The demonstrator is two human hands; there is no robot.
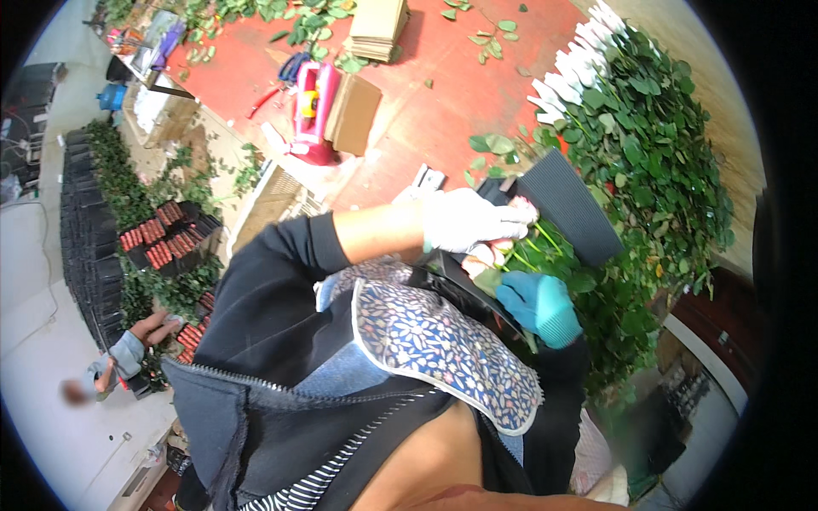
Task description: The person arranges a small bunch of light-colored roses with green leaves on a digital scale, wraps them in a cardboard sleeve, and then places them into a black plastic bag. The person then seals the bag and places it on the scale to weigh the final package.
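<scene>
My left hand [473,220], in a white glove, has its fingers closed about a pale pink rose bloom [524,207]. More pale pink blooms [482,259] show just below its fingers. Green rose stems [543,236] run from the blooms towards the lower right. In a blue and teal knitted glove, my right hand [537,306] grips the leafy stems beside the blooms; its fingertips are partly hidden. A dark grey corrugated sheet [569,207] stands slanted behind the stems. Under both hands is a black holder [457,278], partly covered by them.
On the red table [409,108] lie a pink tool holder [316,115], cardboard pieces [354,115], a cardboard stack [377,29], red-handled pliers [262,102] and loose leaves. A large heap of leafy stems with white-wrapped ends [645,128] fills the right. A person [115,370] is at far left beside bundled flowers.
</scene>
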